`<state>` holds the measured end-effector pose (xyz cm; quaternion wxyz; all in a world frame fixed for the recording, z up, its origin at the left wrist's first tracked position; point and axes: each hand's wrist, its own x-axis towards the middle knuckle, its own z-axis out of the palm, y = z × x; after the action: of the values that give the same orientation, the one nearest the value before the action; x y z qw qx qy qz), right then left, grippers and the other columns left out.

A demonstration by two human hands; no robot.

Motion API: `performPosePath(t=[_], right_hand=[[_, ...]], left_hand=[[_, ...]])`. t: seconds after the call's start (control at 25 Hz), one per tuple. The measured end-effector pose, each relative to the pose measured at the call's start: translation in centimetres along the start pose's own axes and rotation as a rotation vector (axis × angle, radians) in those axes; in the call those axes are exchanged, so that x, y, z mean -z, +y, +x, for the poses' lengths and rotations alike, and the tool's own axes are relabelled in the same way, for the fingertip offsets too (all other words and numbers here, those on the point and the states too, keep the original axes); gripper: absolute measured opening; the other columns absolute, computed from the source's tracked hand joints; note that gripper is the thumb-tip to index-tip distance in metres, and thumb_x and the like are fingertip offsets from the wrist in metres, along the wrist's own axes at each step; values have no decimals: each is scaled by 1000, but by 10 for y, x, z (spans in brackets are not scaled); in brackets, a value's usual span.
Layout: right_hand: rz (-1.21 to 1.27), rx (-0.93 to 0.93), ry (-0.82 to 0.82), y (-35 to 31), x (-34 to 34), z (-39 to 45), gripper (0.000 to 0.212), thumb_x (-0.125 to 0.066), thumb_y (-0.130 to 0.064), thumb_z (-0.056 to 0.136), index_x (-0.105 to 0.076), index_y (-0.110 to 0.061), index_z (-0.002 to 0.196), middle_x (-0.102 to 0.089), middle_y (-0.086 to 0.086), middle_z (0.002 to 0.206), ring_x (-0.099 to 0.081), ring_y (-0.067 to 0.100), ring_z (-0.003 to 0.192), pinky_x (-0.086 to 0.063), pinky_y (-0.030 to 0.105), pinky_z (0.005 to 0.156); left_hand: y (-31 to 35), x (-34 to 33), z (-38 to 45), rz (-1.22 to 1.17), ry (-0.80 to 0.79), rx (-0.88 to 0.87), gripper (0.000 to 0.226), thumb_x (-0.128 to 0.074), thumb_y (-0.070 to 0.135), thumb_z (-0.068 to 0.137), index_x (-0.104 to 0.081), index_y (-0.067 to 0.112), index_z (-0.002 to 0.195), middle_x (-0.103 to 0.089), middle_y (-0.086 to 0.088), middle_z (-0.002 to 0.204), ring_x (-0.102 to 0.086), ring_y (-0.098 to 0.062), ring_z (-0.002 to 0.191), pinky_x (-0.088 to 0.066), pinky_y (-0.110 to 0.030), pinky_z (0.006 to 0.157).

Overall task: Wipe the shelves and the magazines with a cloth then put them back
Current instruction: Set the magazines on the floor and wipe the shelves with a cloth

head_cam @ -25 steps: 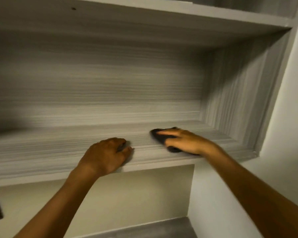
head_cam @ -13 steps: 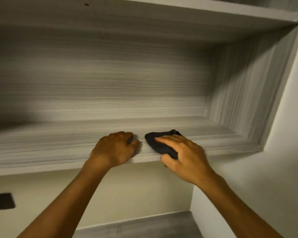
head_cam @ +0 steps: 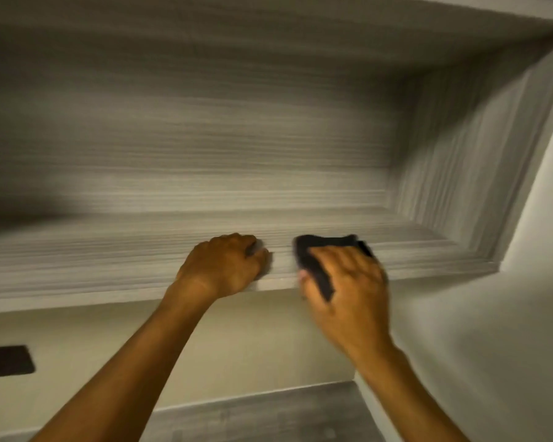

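**Cloth near the shelf lip**

Head view: the right hand (head_cam: 348, 291) grips the dark cloth (head_cam: 320, 260) on the shelf (head_cam: 109, 260) by its front edge; the left hand (head_cam: 227, 266) rests curled, holding nothing. Blurred. The overhanging cloth could slip off; no magazines visible.

Pale grey shelf (head_cam: 109, 269), streaked end to end with fine darker grey lines like wood grain, running left to right. The back panel (head_cam: 205, 138) carries the same grey streaks, with a dark shadow pooling at far left. The side panel (head_cam: 460, 148) on the right, grey again, stripes running upright. The cloth (head_cam: 313, 260) is black, plain, no pattern to make out. Below the shelf, the wall (head_cam: 253, 339) reads cream-beige, and on it at left a dark brown, nearly black square plate (head_cam: 8, 360). To the right the wall (head_cam: 492, 330) goes off-white. Down near, the floor (head_cam: 268, 419) is mottled grey.
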<state>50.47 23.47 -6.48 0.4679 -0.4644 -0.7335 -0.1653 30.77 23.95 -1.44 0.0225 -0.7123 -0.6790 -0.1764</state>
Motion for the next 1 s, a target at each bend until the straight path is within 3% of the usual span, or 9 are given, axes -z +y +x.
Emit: performPosePath(t=[0.08, 0.2, 0.4, 0.52, 0.64, 0.72, 0.84, 0.92, 1.0], right_hand=[[64, 146, -101, -27, -9, -5, 41, -49, -46, 90, -64, -22, 120, -64, 0, 119, -55, 23, 111, -43, 42, 95], [96, 178, -131, 21, 3, 3, 44, -44, -50, 91, -63, -24, 121, -65, -2, 121, -57, 23, 112, -43, 40, 93], [64, -36, -131, 130, 42, 15, 49, -36, -49, 94, -65, -22, 124, -67, 1, 119, -60, 25, 107, -44, 49, 95], [-60, -73, -131, 79, 26, 9, 47, -38, -46, 90, -69, -20, 115, -68, 5, 113, -60, 32, 103, -44, 48, 92], [68, 149, -261, -27, 0, 12, 39, -45, -42, 86, -67, -22, 111, -67, 4, 110, -57, 31, 101, -44, 43, 87], [161, 229, -389, -69, -5, 16, 41, -41, -44, 89, -61, -26, 120, -62, -1, 121, -52, 26, 111, -40, 42, 92], [308, 205, -454, -46, 5, 23, 50, -36, -49, 88, -57, -32, 129, -57, -9, 132, -48, 18, 122, -36, 38, 103], [285, 138, -393, -4, 12, 24, 49, -37, -53, 85, -61, -37, 124, -61, -9, 127, -55, 17, 115, -42, 35, 99], [255, -52, -486, 36, 22, 36, 47, -34, -62, 86, -58, -47, 123, -61, -10, 125, -57, 18, 109, -47, 38, 95]], left_hand=[[-6, 8, -1, -112, -48, 21, 43, -37, 57, 94, -52, 37, 129, -54, 7, 136, -51, -18, 121, -39, -31, 96], [-42, 27, -19, -285, -100, 117, 44, -46, 60, 90, -49, 44, 131, -54, 14, 136, -53, -8, 118, -38, -16, 95], [-76, 31, -34, -57, -71, 244, 76, -27, 79, 76, -34, 43, 142, -32, 13, 152, -30, -15, 140, -20, -36, 118], [-69, 30, -26, -32, -103, 250, 68, -28, 75, 83, -33, 44, 143, -29, 12, 154, -28, -15, 141, -18, -37, 118], [-62, 31, -26, 6, -89, 290, 53, -32, 60, 95, -31, 43, 144, -26, 11, 155, -25, -14, 143, -15, -33, 118], [-61, 29, -27, 37, -105, 304, 52, -31, 57, 96, -29, 41, 146, -24, 10, 156, -22, -14, 144, -13, -32, 117], [-66, 32, -32, 37, -112, 283, 54, -28, 59, 96, -27, 41, 147, -22, 11, 157, -20, -13, 144, -12, -35, 119], [-67, 31, -35, 38, -108, 252, 55, -28, 59, 96, -26, 40, 147, -22, 12, 157, -18, -12, 145, -12, -34, 119], [-67, 32, -38, 57, -91, 216, 57, -26, 61, 95, -26, 40, 148, -20, 12, 157, -16, -11, 145, -12, -35, 118]])
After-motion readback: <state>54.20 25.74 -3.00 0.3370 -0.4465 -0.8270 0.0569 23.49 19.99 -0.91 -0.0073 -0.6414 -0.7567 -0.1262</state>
